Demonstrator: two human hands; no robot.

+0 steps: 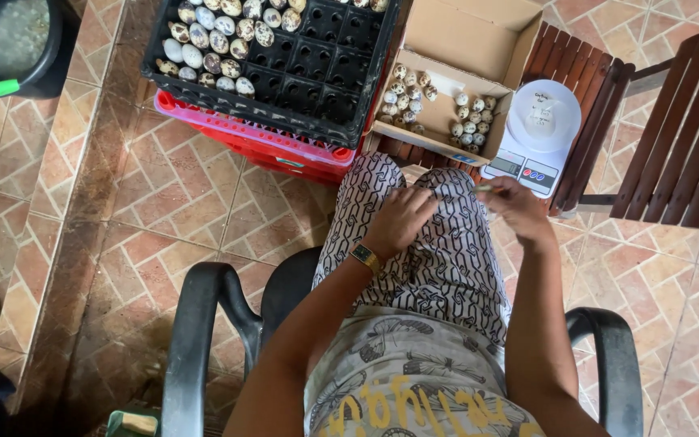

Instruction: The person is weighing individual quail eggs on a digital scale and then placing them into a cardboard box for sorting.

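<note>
Seated in a black chair (204, 324), the left hand (398, 220) rests loosely curled and empty on the patterned lap while the right hand (518, 206) pinches a small pale object (485, 188), too small to identify, near the scale (537, 137).

small pale thin object (485, 188) pinched in right hand (519, 209) fingertips, held level above patterned lap, too blurry to id

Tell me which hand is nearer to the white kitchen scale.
Right. The right hand hovers just below and left of the white kitchen scale, close to its front edge. The left hand rests on the patterned lap, farther left of it.
</note>
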